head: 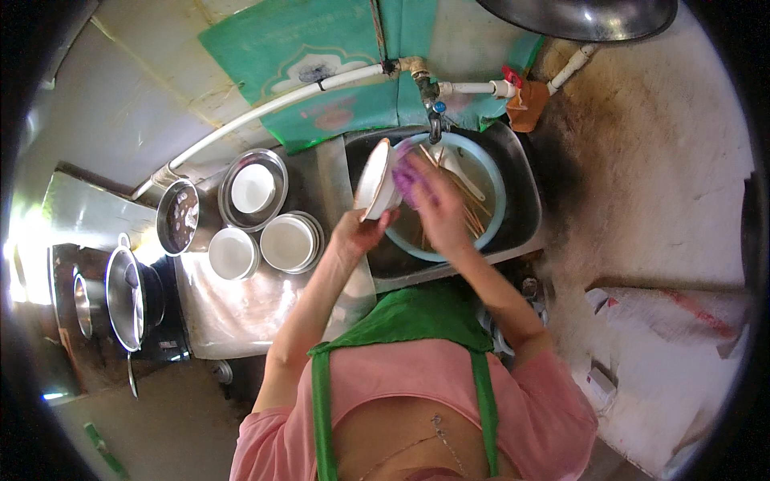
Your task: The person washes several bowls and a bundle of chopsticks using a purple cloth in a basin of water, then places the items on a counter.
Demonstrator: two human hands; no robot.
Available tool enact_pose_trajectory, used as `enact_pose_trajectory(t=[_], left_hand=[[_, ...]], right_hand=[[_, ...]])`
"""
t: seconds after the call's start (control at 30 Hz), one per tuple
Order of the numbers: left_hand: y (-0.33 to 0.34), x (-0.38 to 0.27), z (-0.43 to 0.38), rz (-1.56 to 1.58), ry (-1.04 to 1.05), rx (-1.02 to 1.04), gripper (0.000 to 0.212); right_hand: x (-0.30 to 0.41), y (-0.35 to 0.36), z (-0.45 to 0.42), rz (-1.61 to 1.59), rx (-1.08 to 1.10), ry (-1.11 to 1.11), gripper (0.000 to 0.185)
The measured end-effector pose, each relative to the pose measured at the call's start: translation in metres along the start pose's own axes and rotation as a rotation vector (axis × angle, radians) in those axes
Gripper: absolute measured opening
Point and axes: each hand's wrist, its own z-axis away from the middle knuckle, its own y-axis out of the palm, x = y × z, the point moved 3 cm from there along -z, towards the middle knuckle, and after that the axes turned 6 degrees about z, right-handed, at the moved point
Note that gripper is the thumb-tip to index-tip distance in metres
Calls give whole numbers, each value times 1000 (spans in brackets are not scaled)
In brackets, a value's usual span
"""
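My left hand (pixel 360 231) grips a white bowl (pixel 378 186) by its lower edge and holds it tilted on its side over the left part of the sink. Against the bowl's outer side is a purple cloth or scrubber (pixel 410 180), blurred, held in my right hand (pixel 442 207). Below my hands a light blue basin (pixel 497 207) stands in the metal sink; in its water lie wooden chopsticks (pixel 475 222) and a white spoon (pixel 471 184). My right fingers are partly blurred.
Left of the sink, the metal counter (pixel 240 318) bears stacked white bowls (pixel 289 242), another bowl stack (pixel 233 253), a steel basin (pixel 284 192) holding a white bowl, and a steel pot (pixel 180 216). A faucet (pixel 434 123) hangs over the basin's back rim. Pans (pixel 125 297) stand far left.
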Motion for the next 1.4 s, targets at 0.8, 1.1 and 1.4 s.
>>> enact_pose_trajectory(t=[0.8, 1.1, 1.4], left_hand=[[6, 19, 43, -40, -185, 206, 32], [43, 28, 63, -276, -358, 658, 40], [95, 5, 98, -938, 163, 215, 40]], right_hand=[[37, 33, -44, 289, 178, -579, 13], [-28, 43, -18, -1083, 279, 715, 33], [-62, 19, -56, -368, 474, 308, 22]])
